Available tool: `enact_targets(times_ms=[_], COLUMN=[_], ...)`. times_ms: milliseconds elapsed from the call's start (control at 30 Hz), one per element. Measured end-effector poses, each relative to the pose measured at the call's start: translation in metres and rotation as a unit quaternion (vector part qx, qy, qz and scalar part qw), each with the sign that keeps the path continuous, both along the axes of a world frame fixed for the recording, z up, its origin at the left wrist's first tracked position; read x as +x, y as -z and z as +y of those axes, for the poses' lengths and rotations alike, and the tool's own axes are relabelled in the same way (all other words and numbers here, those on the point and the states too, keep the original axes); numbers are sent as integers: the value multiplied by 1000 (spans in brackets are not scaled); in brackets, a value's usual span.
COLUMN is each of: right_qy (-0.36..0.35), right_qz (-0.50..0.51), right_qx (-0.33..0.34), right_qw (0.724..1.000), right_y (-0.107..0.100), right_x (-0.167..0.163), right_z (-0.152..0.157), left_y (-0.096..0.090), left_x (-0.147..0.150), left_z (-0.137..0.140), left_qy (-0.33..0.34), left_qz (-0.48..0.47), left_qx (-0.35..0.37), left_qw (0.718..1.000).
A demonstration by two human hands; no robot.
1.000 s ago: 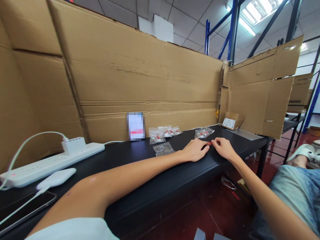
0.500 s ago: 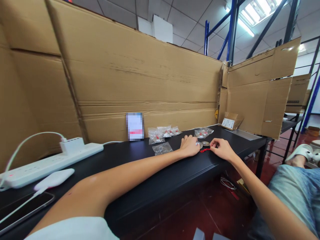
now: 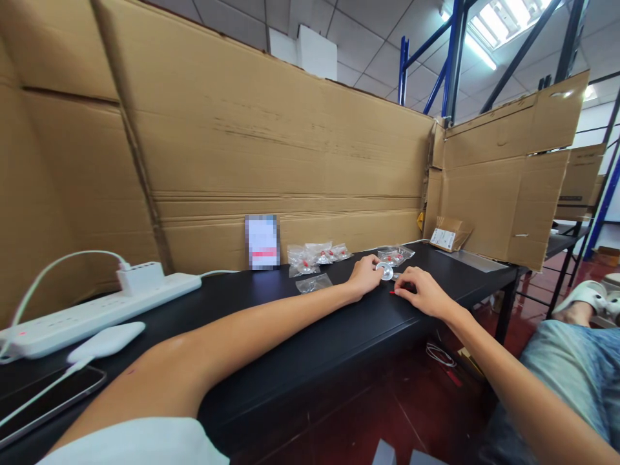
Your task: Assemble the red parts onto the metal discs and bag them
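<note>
My left hand (image 3: 367, 276) is closed on the edge of a clear round disc (image 3: 386, 272), which stands tilted up off the black table. Just to the right, my right hand (image 3: 419, 289) has its thumb and forefinger pinched at a thin red cord (image 3: 392, 292). Only a short end of the cord shows; the fingers cover the rest. A second clear disc (image 3: 396, 276) lies between the hands, mostly hidden by the right fingers.
Behind the hands lies a clear bag (image 3: 394, 256) with red bits inside. Several similar bags (image 3: 317, 255) and a flat clear bag (image 3: 314, 283) are farther left. A blurred card (image 3: 262, 242) leans on the cardboard wall (image 3: 290, 148). A white power strip (image 3: 97, 313) sits at far left.
My left hand has raised one disc from the table and tilted it up. My right hand has shifted left over the red cord, covering most of it and the other disc.
</note>
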State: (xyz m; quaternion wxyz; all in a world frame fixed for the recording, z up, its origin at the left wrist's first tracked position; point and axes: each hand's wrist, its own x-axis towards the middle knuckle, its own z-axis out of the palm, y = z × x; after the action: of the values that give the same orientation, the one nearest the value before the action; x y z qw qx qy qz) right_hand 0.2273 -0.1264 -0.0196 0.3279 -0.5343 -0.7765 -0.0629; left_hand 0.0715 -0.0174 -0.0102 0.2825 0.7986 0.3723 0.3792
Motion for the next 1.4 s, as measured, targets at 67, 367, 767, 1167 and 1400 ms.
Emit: enact_targets(times_ms=[67, 367, 767, 1167, 1400], right_qy=[19, 48, 64, 71, 77], right_qz=[12, 121, 47, 79, 64], right_qx=[14, 74, 111, 121, 111], right_qw=[1000, 989, 991, 987, 989], right_y=[0, -5, -7, -5, -7], right_x=[-3, -19, -16, -14, -15], right_z=[2, 26, 22, 24, 21], left_y=[1, -1, -2, -3, -4], left_x=[2, 4, 5, 3, 4], left_z=[2, 5, 2, 0, -4], left_qy=[11, 17, 61, 87, 81], left_qz=[-25, -79, -78, -48, -47], left_qx=[-46, -83, -77, -25, -39], left_qw=[999, 993, 992, 995, 995])
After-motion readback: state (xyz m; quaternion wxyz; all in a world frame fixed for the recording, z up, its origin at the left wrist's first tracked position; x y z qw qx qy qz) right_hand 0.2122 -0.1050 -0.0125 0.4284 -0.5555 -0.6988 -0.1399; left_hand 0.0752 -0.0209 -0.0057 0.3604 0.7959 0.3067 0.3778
